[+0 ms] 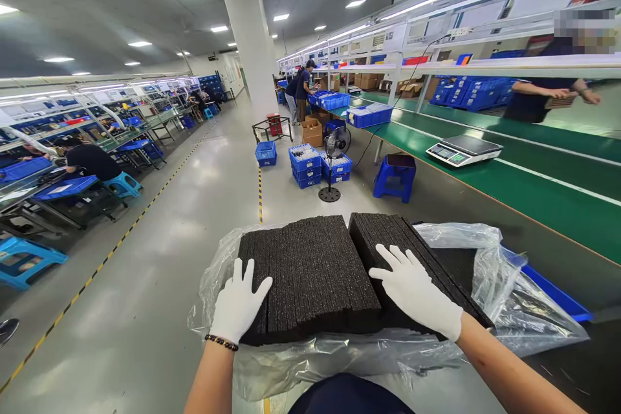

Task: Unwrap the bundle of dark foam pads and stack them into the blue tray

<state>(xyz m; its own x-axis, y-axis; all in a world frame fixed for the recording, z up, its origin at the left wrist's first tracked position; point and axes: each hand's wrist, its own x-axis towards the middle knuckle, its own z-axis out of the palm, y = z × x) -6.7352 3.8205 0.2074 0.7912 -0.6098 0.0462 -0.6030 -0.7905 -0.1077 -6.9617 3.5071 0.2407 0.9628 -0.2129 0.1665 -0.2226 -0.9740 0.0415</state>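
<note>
Two blocks of black foam sheets stand on edge side by side, a left block (310, 272) and a right block (388, 229), with a narrow gap between them. Clear plastic wrap (334, 356) lies around and under them. My left hand (241, 301), in a white glove, rests with spread fingers on the left end of the left block. Across the top of the right block lies my right hand (412, 284), also gloved, fingers stretched out. Neither hand has anything gripped in it. What bears the foam is mostly hidden; a blue bin edge (548, 284) shows at the right.
A green workbench (548, 187) runs along the right, with a weighing scale (464, 150) on it. Ahead are a blue stool (395, 178), a black fan (334, 155) and stacked blue crates (305, 165). Several people work nearby, one across the bench.
</note>
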